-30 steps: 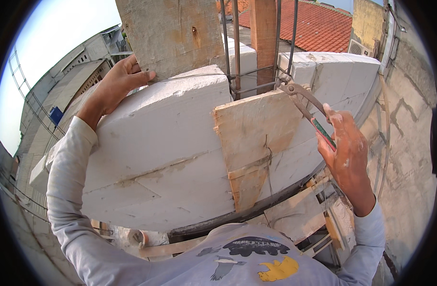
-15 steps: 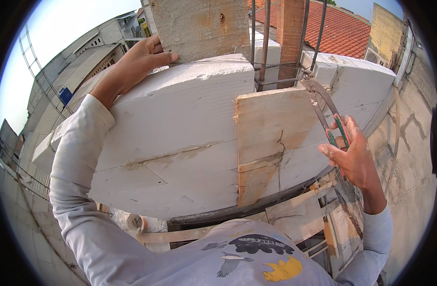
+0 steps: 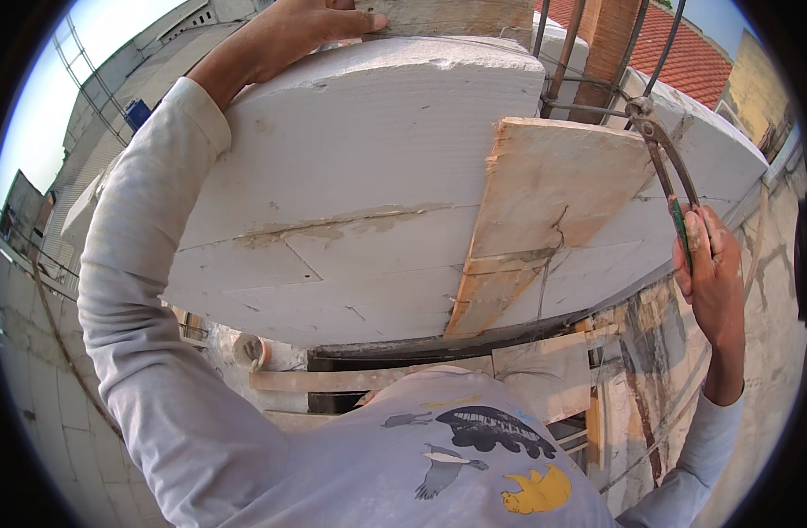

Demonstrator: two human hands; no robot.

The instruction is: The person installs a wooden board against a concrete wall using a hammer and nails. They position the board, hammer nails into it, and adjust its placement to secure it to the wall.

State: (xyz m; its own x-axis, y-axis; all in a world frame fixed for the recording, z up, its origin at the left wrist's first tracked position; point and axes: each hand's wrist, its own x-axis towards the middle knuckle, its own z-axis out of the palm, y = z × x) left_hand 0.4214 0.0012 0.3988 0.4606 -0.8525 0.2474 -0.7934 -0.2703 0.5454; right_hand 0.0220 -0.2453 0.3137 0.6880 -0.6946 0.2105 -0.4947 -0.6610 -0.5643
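Note:
My right hand [image 3: 713,273] is closed around the handles of rusty end-cutting pincers [image 3: 669,157], their green grip showing at my fingers. The pincers' jaws sit at a steel rod and tie [image 3: 597,109] beside the column bars. On top of the white block wall [image 3: 350,132], my left hand [image 3: 302,33] grips the left edge of an upright wooden board [image 3: 460,19], thumb in front and the other fingers partly hidden. Against the wall's near face stands a second board [image 3: 562,180], with a thin bent wire [image 3: 557,231] coming out of it.
Several vertical steel bars [image 3: 565,55] rise between the blocks, with a brown plank [image 3: 604,57] behind them. Below are wooden planks [image 3: 350,380] and a round pipe end [image 3: 249,350]. A rough grey wall [image 3: 773,334] stands on the right, and roofs lie beyond.
The view has tilted down and shifted left, so the wall sits higher and further right. The pincers' handles have come closer together in my right hand. My left hand stays on the upper board.

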